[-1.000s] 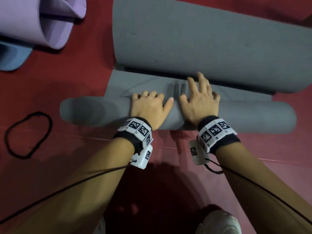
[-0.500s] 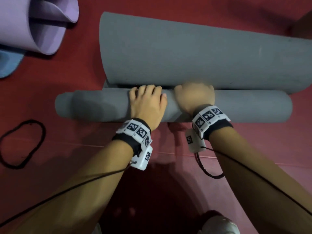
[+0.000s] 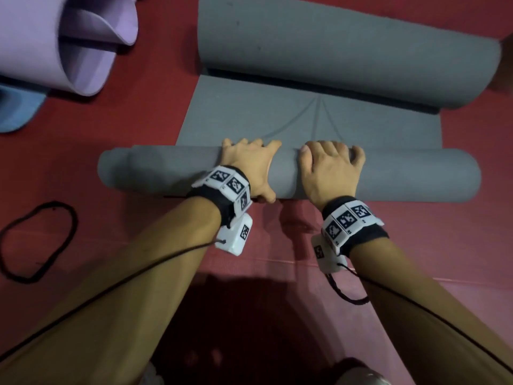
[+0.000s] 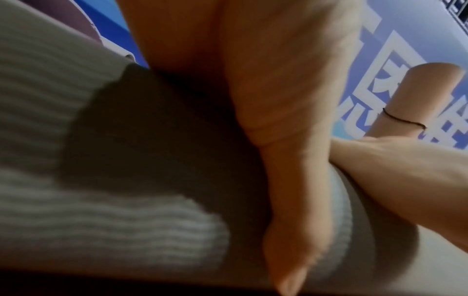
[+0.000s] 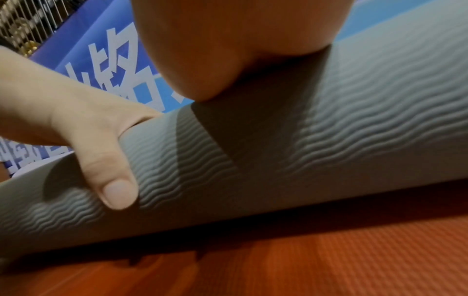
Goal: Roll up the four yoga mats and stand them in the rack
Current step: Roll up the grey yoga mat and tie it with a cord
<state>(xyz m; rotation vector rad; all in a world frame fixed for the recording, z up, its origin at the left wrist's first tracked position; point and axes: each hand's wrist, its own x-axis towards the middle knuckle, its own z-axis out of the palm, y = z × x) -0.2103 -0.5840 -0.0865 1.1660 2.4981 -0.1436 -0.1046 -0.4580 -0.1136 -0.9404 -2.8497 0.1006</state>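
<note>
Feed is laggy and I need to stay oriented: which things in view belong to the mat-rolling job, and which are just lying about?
Job:
- grey mat, half rolled
- left hand and right hand, both gripping its near roll
- purple mat, loosely curled
- blue mat, corner only

Lying about:
- black cord loop on the red floor

Grey yoga mat [image 3: 305,126] lies on the red floor, partly rolled from both ends. Near roll [image 3: 410,176] lies crosswise, a tight cylinder, its left end slightly telescoped with an inner layer protruding. Far end curls into a larger, looser roll [image 3: 347,48], roughly parallel to the near one. A flat stretch between them shows creases fanning out from its middle. Outer surface carries a fine wavy ribbed texture [image 5: 354,124]. Lilac mat [image 3: 69,43] lies at upper left, loosely curled, open end showing. A light blue mat [image 3: 16,109] lies flat beneath it, one rounded corner visible.
</note>
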